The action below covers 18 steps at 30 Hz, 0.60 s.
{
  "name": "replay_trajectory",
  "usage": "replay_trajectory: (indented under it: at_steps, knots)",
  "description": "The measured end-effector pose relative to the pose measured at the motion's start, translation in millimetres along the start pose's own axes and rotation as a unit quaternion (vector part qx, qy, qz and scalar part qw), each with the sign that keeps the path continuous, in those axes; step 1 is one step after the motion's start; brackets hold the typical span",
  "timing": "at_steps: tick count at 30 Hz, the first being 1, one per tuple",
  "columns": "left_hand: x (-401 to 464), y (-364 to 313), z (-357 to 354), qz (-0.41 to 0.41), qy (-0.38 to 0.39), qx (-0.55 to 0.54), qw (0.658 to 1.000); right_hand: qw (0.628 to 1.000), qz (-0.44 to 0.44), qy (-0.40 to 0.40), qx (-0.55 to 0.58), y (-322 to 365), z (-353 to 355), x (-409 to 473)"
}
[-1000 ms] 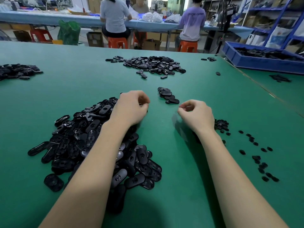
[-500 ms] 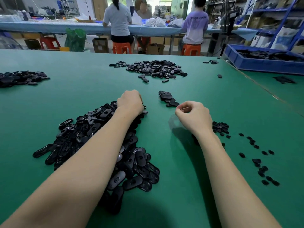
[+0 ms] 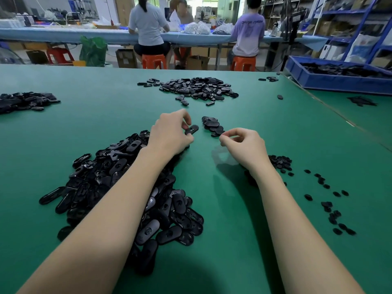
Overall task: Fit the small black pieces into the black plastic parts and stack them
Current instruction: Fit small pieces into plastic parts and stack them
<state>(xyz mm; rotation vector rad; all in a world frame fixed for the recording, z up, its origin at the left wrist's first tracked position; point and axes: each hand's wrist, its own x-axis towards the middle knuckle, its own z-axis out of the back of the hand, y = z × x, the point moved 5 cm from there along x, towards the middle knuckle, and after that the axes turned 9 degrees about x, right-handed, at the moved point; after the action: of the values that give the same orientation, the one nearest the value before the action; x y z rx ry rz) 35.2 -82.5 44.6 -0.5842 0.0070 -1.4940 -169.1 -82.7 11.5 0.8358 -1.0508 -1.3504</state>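
A big heap of oblong black plastic parts (image 3: 118,187) lies on the green table under my left forearm. My left hand (image 3: 171,132) is raised at the heap's far end and pinches one black plastic part (image 3: 192,129) between thumb and fingers. My right hand (image 3: 244,147) hovers to its right with fingers curled and thumb meeting forefinger; whether a small piece sits in the pinch is not visible. A short stack of fitted parts (image 3: 212,126) lies just beyond both hands. Small black pieces (image 3: 280,162) lie piled and scattered to the right of my right wrist.
Another heap of black parts (image 3: 197,88) lies farther back on the green table (image 3: 106,115), and a third (image 3: 23,100) at the far left. A blue crate (image 3: 331,79) of parts stands at the back right. Three people sit at a bench beyond the table.
My left hand dipped onto the heap, then lifted off it with one black part pinched. My right hand stayed almost still, its fingers curled.
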Motion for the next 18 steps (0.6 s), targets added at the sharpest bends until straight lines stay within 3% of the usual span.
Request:
replay_trajectory:
  at_steps: [5,11,14,18]
  knots:
    - [-36,-24,-3,-0.106,0.020,-0.101,0.989,0.990,-0.042,0.075,0.108,6,-12,-8]
    - [-51,-26,-10,-0.081,0.057,-0.156,0.983,0.986,-0.039,0.140,0.078,9,-10,-13]
    - [-52,-23,-13,-0.060,0.061,-0.161,0.983,0.986,-0.039,0.159,0.031,10,-4,-11]
    - [-54,-24,-19,-0.059,0.077,-0.155,0.983,0.986,-0.017,0.084,-0.143,9,34,1]
